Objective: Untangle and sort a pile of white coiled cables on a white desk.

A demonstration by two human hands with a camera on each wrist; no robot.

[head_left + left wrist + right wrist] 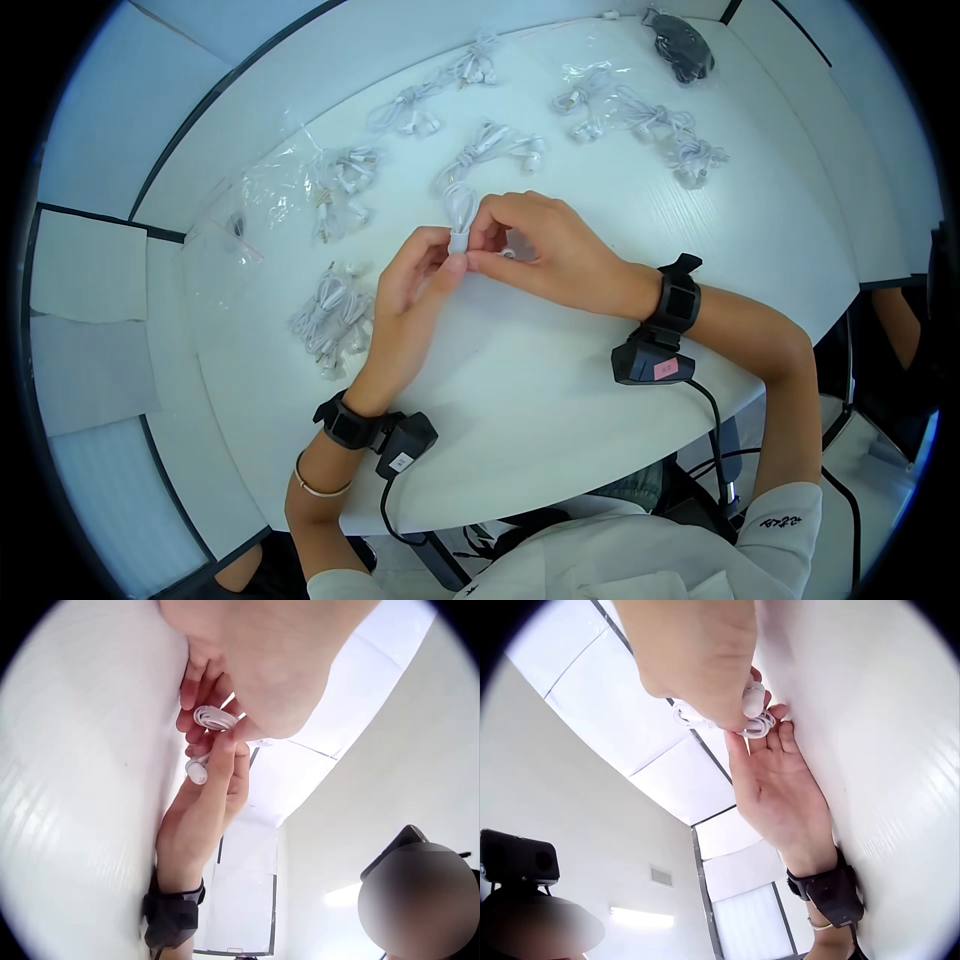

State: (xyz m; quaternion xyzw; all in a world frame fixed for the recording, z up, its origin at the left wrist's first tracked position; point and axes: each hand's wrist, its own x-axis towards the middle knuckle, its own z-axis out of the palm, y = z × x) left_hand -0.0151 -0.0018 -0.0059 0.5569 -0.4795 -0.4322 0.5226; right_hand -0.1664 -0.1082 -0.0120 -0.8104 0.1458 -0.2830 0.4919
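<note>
The left hand (405, 290) and right hand (570, 250) met, thumbs and fingers pinching a looped white earphone cable (461, 208) between them; a glossy white earbud (197, 773) sat against the right fingers. A light, even pinch seemed best, keeping the loops aligned without kinking the wire. Beneath both hands spread a smooth white tabletop (550, 400). Left of the left hand lay bundled white cables (330, 315); well beyond the hands, white panels with dark edging (270, 120) enclosed the table.
</note>
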